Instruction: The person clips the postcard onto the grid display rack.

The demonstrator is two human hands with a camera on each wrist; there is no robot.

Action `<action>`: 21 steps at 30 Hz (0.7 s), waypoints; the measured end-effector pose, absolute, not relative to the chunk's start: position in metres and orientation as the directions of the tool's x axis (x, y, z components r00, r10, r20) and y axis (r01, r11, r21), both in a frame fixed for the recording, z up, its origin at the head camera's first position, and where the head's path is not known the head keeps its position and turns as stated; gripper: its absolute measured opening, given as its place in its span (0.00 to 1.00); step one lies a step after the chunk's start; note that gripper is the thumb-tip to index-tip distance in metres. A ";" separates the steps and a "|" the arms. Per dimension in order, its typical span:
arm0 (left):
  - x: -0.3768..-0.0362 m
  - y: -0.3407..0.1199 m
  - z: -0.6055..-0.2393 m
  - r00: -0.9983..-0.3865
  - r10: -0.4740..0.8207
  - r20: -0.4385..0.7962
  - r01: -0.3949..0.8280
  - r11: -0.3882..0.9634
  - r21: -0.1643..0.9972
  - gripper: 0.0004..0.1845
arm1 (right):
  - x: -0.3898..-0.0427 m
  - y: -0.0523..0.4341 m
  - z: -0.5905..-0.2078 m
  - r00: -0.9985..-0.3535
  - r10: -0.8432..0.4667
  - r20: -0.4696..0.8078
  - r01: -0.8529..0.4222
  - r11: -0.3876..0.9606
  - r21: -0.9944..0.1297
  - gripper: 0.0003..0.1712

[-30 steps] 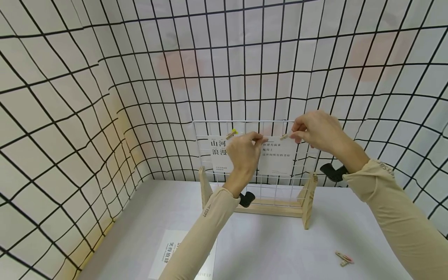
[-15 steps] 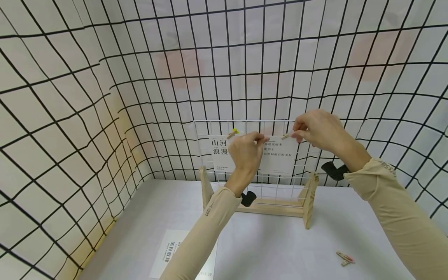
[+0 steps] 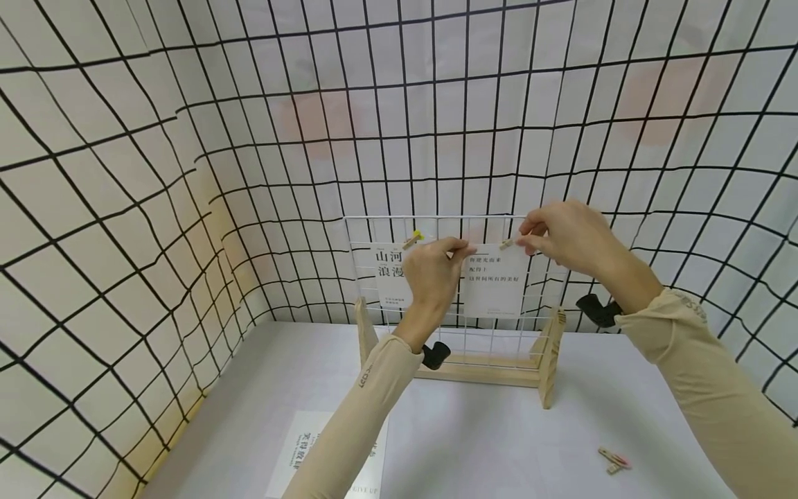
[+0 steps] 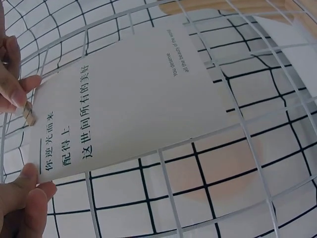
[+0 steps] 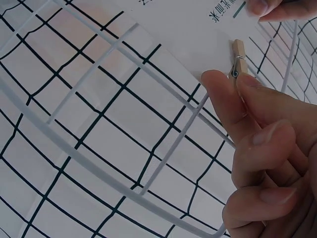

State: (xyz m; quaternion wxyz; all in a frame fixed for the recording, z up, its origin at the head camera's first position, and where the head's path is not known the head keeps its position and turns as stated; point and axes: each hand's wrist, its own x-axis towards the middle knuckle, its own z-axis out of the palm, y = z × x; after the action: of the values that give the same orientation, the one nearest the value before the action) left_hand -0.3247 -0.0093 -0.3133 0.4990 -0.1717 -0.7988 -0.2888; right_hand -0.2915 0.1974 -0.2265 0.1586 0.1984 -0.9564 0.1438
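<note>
A white card with printed characters (image 3: 492,287) lies against the white wire grid rack (image 3: 536,294). My left hand (image 3: 434,274) pinches its top left corner between thumb and forefinger. At the card's top edge, toward the right, my right hand (image 3: 570,235) pinches a small wooden clothespin (image 5: 239,57), whose tip reaches over the card. Left of it another printed card (image 3: 389,277) hangs on the same rack under a clothespin with a yellow piece (image 3: 412,240); the left hand partly covers this card.
Light wooden feet (image 3: 547,360) hold up the rack on the white table. More printed cards (image 3: 299,443) lie at the front left, partly under the left sleeve. A few loose clothespins (image 3: 614,459) lie at the front right. Black netting (image 3: 436,132) stands behind and at the left.
The card under my left hand has shifted slightly lower against the grid. Both hands stay nearly in place, keeping their pinch on the card and the clothespin.
</note>
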 end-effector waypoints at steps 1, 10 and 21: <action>-0.325 -0.010 -0.313 -0.446 -0.012 0.895 0.567 0.770 0.293 0.09 | -0.292 0.198 -0.227 -0.871 -0.331 0.362 -0.424 0.880 -0.215 0.12; -0.319 -0.026 -0.319 -0.430 0.012 0.903 0.605 0.746 0.278 0.08 | -0.287 0.205 -0.235 -0.841 -0.316 0.439 -0.434 0.879 -0.199 0.15; -0.278 -0.123 -0.362 -0.495 0.189 0.848 0.797 0.487 0.357 0.14 | -0.248 0.231 -0.292 -0.643 -0.354 0.679 -0.568 0.815 -0.112 0.22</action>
State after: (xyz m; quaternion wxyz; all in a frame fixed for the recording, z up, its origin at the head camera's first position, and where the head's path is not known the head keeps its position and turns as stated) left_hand -0.2780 -0.1234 -0.3620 0.3874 -0.3203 -0.7703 -0.3925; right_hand -0.2482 0.2314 -0.2922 0.3342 0.2585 -0.8922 0.1598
